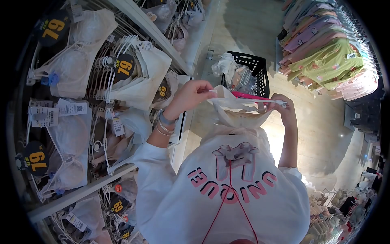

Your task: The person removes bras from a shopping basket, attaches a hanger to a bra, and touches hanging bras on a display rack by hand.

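As the left hand (190,96) pinches one edge of the pale garment (240,118) and the right hand (287,110) closes its fingers on a white end piece (281,103), the step looks like adjusting the garment held before the chest, calling for steady, even support.

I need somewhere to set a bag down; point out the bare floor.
Bare floor shows beyond the black basket, between shelving and hanging tops; more lies between those tops and the right arm. Crowded: the left-side bra racks and the basket's inside.
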A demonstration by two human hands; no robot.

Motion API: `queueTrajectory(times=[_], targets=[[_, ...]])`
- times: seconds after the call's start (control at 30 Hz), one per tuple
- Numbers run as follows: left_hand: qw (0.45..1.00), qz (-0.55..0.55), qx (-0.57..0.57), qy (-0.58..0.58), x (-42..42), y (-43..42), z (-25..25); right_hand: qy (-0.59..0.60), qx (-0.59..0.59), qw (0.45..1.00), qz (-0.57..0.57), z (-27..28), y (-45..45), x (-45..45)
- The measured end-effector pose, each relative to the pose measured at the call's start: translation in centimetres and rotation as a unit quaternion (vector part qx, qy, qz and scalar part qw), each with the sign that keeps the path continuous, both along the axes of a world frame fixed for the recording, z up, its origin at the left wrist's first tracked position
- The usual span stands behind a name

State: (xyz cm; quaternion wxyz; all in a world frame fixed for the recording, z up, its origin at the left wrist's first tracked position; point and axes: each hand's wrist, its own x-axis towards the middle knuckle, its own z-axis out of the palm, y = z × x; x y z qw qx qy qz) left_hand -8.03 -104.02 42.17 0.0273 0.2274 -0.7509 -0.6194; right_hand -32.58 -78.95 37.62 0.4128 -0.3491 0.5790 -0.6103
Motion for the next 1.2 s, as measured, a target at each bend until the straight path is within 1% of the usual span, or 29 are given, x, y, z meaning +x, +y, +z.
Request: queueTrajectory(times=[0.07,0.17,0.27,0.37,0.47,0.57,0.67,0.77,0.87,0.97,1.07,1.17,1.2], targets=[[0.999,-0.005,0.040,0.009,0.1,0.0,-0.2,-0.040,0.009,0.999,-0.026,-0.4,0.2,0.0],[0.990,-0.026,0.130,0.037,-0.2,0.7,1.7,-0.057,0.004,0.998,-0.024,-0.8,0.3,0.0],[0.991,-0.055,0.037,0.113,-0.1,1.1,1.9,-0.051,-0.011,0.999,-0.013,-1.5,0.3,-0.2],[0.988,-0.041,0.028,0.149,-0.3,1.3,2.1,-0.066,-0.020,0.998,-0.008,-1.4,0.3,-0.1],[0.994,-0.032,0.057,0.082,-0.3,1.1,2.5,-0.057,-0.015,0.998,-0.003,-1.3,0.4,-0.3],[0.993,-0.013,0.091,0.078,-0.3,1.0,1.3,-0.055,-0.002,0.998,-0.021,-1.4,0.5,-0.3],[0.995,-0.010,0.085,0.052,-0.2,0.7,0.9,-0.049,-0.013,0.999,-0.019,-1.4,0.5,-0.5],[0.993,-0.002,0.102,0.056,-0.4,0.6,0.9,-0.048,-0.021,0.999,-0.008,-1.2,0.5,-0.7],[0.992,0.002,0.125,0.027,-0.4,0.3,0.7,-0.040,-0.052,0.998,-0.011,-0.9,0.5,-0.8],[0.987,0.020,0.155,0.042,-0.3,-0.1,-0.2,0.024,-0.071,0.997,-0.005,-1.2,0.7,-1.6],[0.985,-0.010,0.171,0.015,-0.1,-0.2,0.5,0.052,-0.087,0.995,0.014,-0.9,0.8,-2.0],[0.984,-0.036,0.173,0.013,0.1,0.0,1.6,0.100,-0.085,0.991,0.042,0.0,0.9,-2.4],[0.985,-0.039,0.164,0.028,0.1,0.2,1.7,0.099,-0.081,0.991,0.046,0.3,0.9,-2.6]])
